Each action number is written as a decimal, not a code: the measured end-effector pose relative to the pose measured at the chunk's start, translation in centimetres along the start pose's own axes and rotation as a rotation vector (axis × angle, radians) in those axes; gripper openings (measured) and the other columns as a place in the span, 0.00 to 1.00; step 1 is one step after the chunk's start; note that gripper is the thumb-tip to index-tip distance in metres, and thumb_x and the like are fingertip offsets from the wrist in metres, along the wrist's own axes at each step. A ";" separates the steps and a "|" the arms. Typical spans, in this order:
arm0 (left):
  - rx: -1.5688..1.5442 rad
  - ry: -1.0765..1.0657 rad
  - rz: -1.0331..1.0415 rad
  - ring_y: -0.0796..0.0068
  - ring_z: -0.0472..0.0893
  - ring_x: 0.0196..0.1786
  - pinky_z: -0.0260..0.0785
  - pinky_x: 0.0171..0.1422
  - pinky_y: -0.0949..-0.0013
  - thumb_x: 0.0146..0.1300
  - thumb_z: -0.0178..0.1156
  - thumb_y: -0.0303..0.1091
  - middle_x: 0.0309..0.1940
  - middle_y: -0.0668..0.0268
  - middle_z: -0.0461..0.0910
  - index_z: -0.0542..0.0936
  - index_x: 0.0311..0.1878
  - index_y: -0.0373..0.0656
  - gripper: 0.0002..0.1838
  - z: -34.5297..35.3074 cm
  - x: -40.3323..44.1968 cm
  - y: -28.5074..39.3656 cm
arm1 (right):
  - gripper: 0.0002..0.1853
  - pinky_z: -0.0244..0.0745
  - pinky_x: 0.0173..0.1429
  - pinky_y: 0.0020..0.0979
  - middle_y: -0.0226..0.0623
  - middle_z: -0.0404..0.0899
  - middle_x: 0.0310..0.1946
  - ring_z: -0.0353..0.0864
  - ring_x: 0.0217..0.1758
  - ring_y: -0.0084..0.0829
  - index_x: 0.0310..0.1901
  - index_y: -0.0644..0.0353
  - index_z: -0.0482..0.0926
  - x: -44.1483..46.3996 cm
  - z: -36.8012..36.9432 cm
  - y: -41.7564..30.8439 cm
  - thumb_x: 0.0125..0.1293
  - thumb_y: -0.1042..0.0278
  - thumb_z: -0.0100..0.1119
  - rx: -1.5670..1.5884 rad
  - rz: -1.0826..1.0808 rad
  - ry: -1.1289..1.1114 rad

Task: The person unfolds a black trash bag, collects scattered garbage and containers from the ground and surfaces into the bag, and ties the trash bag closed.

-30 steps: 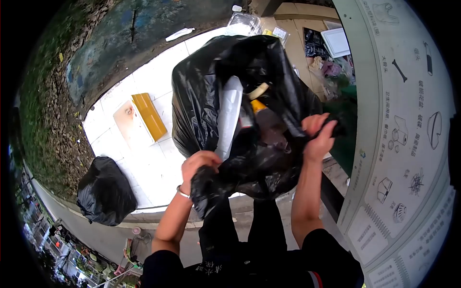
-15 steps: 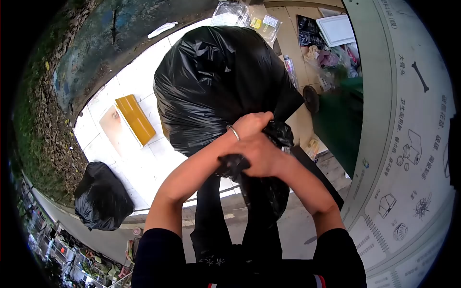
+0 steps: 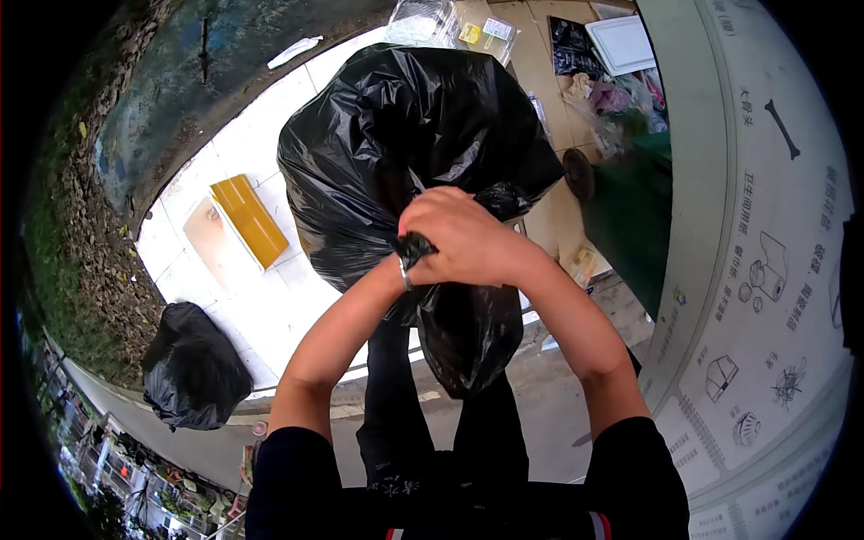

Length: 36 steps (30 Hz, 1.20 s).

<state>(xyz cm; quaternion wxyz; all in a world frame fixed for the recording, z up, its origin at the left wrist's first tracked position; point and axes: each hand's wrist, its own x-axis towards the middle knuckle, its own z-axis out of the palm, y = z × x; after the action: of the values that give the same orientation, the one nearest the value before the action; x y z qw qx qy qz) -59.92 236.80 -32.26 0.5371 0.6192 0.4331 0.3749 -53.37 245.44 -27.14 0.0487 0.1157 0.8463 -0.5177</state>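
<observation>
A large, full black garbage bag [image 3: 351, 153] stands before me, its top gathered towards my hands. My right hand [image 3: 468, 238] is closed on the twisted plastic, with a small bunch of it poking out by the thumb side. Beneath it, my left hand [image 3: 427, 271] is mostly covered, the wrist with a metal bangle showing; it grips the bag's neck, though its fingers are hidden. A loose flap of the bag [image 3: 470, 346] hangs below both hands, in front of my legs.
A smaller black bag [image 3: 196, 367] lies at the left. On the white tiles is a yellow-brown panel [image 3: 249, 220]. Clear plastic containers [image 3: 423, 22] lie at the back. A green bin [image 3: 630, 225] stands right, beside a printed board [image 3: 756, 360]; litter and a white lid [image 3: 621, 45] lie behind.
My right hand has moved up and left, over my left hand, which has drawn back left and down. The loose flap hangs fuller below, and the bag's top has sunk in.
</observation>
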 end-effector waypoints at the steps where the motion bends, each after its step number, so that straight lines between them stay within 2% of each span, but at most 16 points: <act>1: 0.018 0.025 0.013 0.69 0.70 0.44 0.60 0.49 0.73 0.45 0.54 0.31 0.39 0.63 0.71 0.68 0.42 0.39 0.18 0.7 0.2 -0.4 | 0.14 0.54 0.54 0.32 0.35 0.70 0.32 0.65 0.44 0.34 0.28 0.61 0.72 -0.4 0.4 -0.2 0.37 0.64 0.56 -0.069 -0.037 -0.007; 7: -0.237 0.491 -0.178 0.66 0.72 0.40 0.64 0.44 0.73 0.42 0.55 0.26 0.34 0.60 0.72 0.69 0.37 0.40 0.15 3.7 -0.8 -1.3 | 0.22 0.53 0.55 0.33 0.34 0.70 0.37 0.67 0.44 0.35 0.38 0.55 0.68 -2.8 -1.2 -1.9 0.35 0.73 0.57 -0.100 -0.045 0.177; 9: 0.280 0.575 -0.102 0.62 0.73 0.36 0.66 0.39 0.72 0.43 0.51 0.24 0.30 0.58 0.72 0.68 0.32 0.40 0.09 3.0 -1.3 0.4 | 0.22 0.57 0.53 0.32 0.37 0.70 0.40 0.67 0.45 0.37 0.41 0.57 0.67 -4.8 -3.1 -0.9 0.38 0.75 0.55 0.091 0.138 0.219; 10: 0.419 0.504 -0.298 0.62 0.73 0.35 0.66 0.37 0.70 0.45 0.48 0.25 0.30 0.59 0.72 0.68 0.30 0.38 0.06 2.2 -0.6 3.4 | 0.22 0.60 0.51 0.32 0.38 0.69 0.41 0.67 0.45 0.39 0.42 0.58 0.66 -6.0 -3.3 0.4 0.39 0.77 0.54 0.224 0.244 0.232; 12: 0.419 0.533 -0.257 0.62 0.73 0.35 0.67 0.36 0.68 0.45 0.47 0.23 0.30 0.59 0.72 0.68 0.30 0.39 0.07 2.5 -0.8 3.6 | 0.23 0.63 0.48 0.33 0.41 0.68 0.42 0.67 0.45 0.41 0.46 0.58 0.65 -6.3 -2.8 1.6 0.43 0.80 0.50 -0.042 0.190 -0.007; 15: 0.363 0.570 -0.315 0.57 0.72 0.34 0.63 0.38 0.67 0.58 0.39 0.34 0.28 0.55 0.72 0.71 0.33 0.37 0.13 2.6 -0.3 3.2 | 0.21 0.65 0.45 0.32 0.38 0.67 0.45 0.68 0.44 0.39 0.45 0.56 0.66 -6.2 -1.9 0.4 0.44 0.79 0.49 -0.089 0.141 0.173; 18: 0.438 0.554 -0.322 0.57 0.72 0.32 0.63 0.35 0.67 0.58 0.38 0.32 0.26 0.56 0.71 0.70 0.31 0.37 0.11 2.5 -0.2 3.0 | 0.19 0.68 0.41 0.31 0.34 0.68 0.42 0.68 0.44 0.36 0.42 0.53 0.69 -6.3 -2.0 0.2 0.44 0.78 0.50 -0.423 0.152 0.294; 22: 0.432 0.742 -0.179 0.58 0.71 0.31 0.62 0.35 0.66 0.58 0.39 0.32 0.26 0.55 0.70 0.69 0.30 0.37 0.10 2.9 0.4 3.6 | 0.09 0.68 0.30 0.28 0.27 0.71 0.32 0.71 0.32 0.32 0.31 0.52 0.71 -6.9 -3.0 0.3 0.45 0.70 0.47 -0.682 -0.138 0.445; 24: 0.278 0.727 -0.391 0.57 0.71 0.33 0.62 0.37 0.66 0.58 0.40 0.32 0.27 0.54 0.70 0.69 0.31 0.36 0.10 2.3 0.6 4.6 | 0.08 0.68 0.26 0.29 0.30 0.72 0.24 0.73 0.26 0.34 0.29 0.53 0.72 -7.5 -3.6 -0.8 0.45 0.72 0.46 -0.579 0.016 0.302; 25: 0.325 0.676 -0.281 0.56 0.71 0.34 0.62 0.37 0.65 0.58 0.40 0.32 0.28 0.53 0.70 0.68 0.32 0.36 0.10 2.2 0.2 4.1 | 0.08 0.66 0.23 0.32 0.33 0.73 0.18 0.72 0.21 0.35 0.30 0.55 0.74 -7.7 -3.6 -1.0 0.46 0.71 0.49 -0.615 0.064 0.277; 28: 0.271 0.382 -0.494 0.56 0.73 0.28 0.64 0.33 0.64 0.59 0.33 0.42 0.20 0.54 0.73 0.71 0.30 0.36 0.20 0.7 -0.4 5.9 | 0.06 0.65 0.23 0.34 0.37 0.72 0.16 0.72 0.21 0.35 0.24 0.58 0.73 -8.0 -3.7 -2.8 0.49 0.66 0.50 -0.598 0.281 0.154; 29: -0.042 0.072 -0.864 0.62 0.75 0.23 0.65 0.32 0.66 0.59 0.33 0.47 0.15 0.54 0.73 0.70 0.28 0.36 0.23 -0.5 0.0 6.6 | 0.12 0.64 0.22 0.34 0.38 0.70 0.12 0.71 0.18 0.35 0.20 0.61 0.70 -8.4 -3.6 -3.5 0.52 0.62 0.48 -0.509 0.252 0.195; 30: -0.046 -0.042 -0.824 0.69 0.75 0.19 0.66 0.30 0.68 0.58 0.32 0.51 0.10 0.59 0.71 0.70 0.27 0.36 0.26 -1.3 0.3 7.8 | 0.12 0.64 0.22 0.34 0.38 0.70 0.12 0.71 0.18 0.35 0.20 0.61 0.70 -8.7 -3.8 -4.3 0.52 0.62 0.48 -0.507 0.252 0.195; 32: -0.162 -0.233 -0.974 0.73 0.74 0.18 0.65 0.29 0.72 0.58 0.32 0.51 0.10 0.62 0.72 0.70 0.23 0.36 0.27 -1.2 0.4 7.9 | 0.14 0.64 0.19 0.30 0.38 0.69 0.11 0.70 0.13 0.31 0.18 0.63 0.69 -9.1 -4.2 -5.9 0.55 0.63 0.45 0.076 0.619 -0.065; 34: -0.272 -0.262 -0.995 0.77 0.71 0.16 0.64 0.27 0.76 0.58 0.33 0.53 0.09 0.65 0.72 0.71 0.20 0.36 0.29 -1.5 0.5 8.3 | 0.15 0.64 0.17 0.24 0.36 0.70 0.12 0.69 0.10 0.24 0.21 0.66 0.69 -10.1 -2.0 -5.6 0.57 0.64 0.39 0.616 0.740 -0.035; 36: -0.303 -0.428 -0.978 0.80 0.67 0.15 0.61 0.26 0.77 0.57 0.37 0.53 0.10 0.64 0.72 0.72 0.19 0.37 0.28 -2.1 0.1 8.5 | 0.14 0.64 0.17 0.23 0.36 0.71 0.13 0.68 0.10 0.24 0.23 0.67 0.68 -10.8 -0.3 -7.5 0.58 0.66 0.37 0.761 0.774 0.030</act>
<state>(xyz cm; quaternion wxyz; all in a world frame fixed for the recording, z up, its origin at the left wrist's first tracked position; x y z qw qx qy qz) -60.75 237.20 -23.56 0.8075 0.3241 0.4927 0.0059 -44.76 240.84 -18.35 0.1783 0.4359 0.4952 -0.7300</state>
